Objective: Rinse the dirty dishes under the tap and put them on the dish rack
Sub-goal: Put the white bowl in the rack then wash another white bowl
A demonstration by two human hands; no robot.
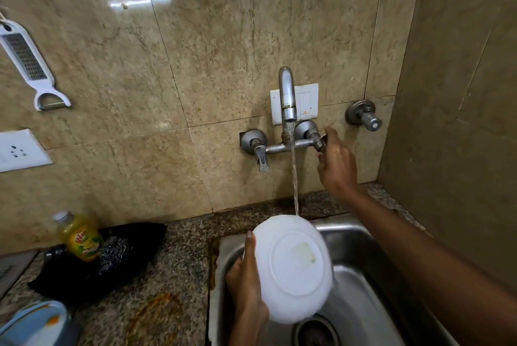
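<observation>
The left hand point(246, 281) is gripping a white bowl point(293, 267) by its rim, tilted base-up over the steel sink point(361, 236), catching the stream. Farther back, the right hand point(335, 161) is closing its fingers around the tap's point(288, 94) right-side handle point(319, 144) on the wall.

We see a speckled granite counter point(179, 275) running under the tiled wall, with a steel sink point(361, 236) set into its right part. On the stone to the left lies a black cloth point(112, 267) — crumpled, reaching toward the wall. A yellow bottle point(79, 236) with a white cap stands at the cloth's left end, seemingly on the cloth. At the lower left edge sits a pale blue dish point(33, 323), only partly in view. Near the sink's rim we notice an orange-brown stain point(156, 315) — a ring smeared on the bare stone.
</observation>
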